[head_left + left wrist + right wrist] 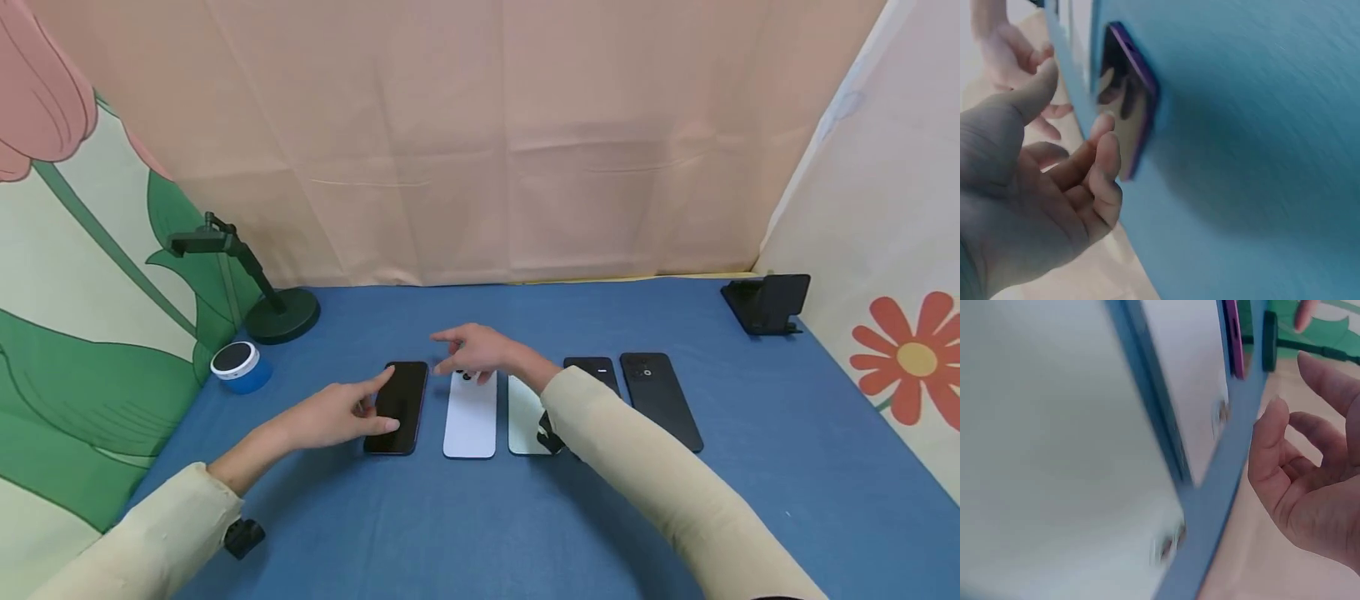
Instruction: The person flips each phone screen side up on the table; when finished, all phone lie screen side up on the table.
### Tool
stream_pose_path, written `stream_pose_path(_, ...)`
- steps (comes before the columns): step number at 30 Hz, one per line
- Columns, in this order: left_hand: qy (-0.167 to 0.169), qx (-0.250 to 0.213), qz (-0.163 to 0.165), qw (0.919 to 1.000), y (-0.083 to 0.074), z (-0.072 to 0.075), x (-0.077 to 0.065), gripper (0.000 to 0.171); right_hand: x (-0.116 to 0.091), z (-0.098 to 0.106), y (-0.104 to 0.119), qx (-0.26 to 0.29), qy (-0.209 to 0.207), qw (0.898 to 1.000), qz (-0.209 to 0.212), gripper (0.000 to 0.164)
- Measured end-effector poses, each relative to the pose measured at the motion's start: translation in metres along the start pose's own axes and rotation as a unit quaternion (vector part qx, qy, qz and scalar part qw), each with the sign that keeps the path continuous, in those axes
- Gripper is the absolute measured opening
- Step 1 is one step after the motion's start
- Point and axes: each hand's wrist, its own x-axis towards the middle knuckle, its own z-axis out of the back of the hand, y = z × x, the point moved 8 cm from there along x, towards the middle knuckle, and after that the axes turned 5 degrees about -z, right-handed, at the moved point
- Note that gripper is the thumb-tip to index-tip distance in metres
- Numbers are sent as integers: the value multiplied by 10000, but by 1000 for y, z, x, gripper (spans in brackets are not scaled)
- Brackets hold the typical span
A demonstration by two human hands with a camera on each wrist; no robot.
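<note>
One black phone [406,406], long axis toward the far edge of the desk [465,533], right of my left grip [335,414], nearer, fingers apart; my right grip [478,348], fingers spread, farther.

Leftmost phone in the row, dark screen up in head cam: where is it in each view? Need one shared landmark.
Head: just left of centre, the leftmost phone, by the left hand.
Left wrist: upper part, left of centre; reflective screen and purple edge show, slanted.
Right wrist: at the top, right of centre; mainly its purple edge shows.
Landmark: the neighbouring white phone, only a pale sliver in left wrist.
</note>
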Motion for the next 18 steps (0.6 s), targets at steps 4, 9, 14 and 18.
stream_pose_path(4, -294, -243, -484, 9981, -17, 5, 9, 91, -14, 18, -17, 2, 31, 9999, -161, 71)
stream_pose_path(9, -303, -280, -736, 9964, -32, -3, 21, 87, -23, 29, -43, 92, 16, 9992, -400, 71)
stream_pose_path(14, -224, 187, -794, 9964, -44, -23, 30, 84, -28, 23, -57, 130, 85, 9984, -545, 71)
stream_pose_path(18, -367, 773, -811, 9930, -56, -34, 32, 83, -32, 19, -58, 76, 62, 9980, -618, 70)
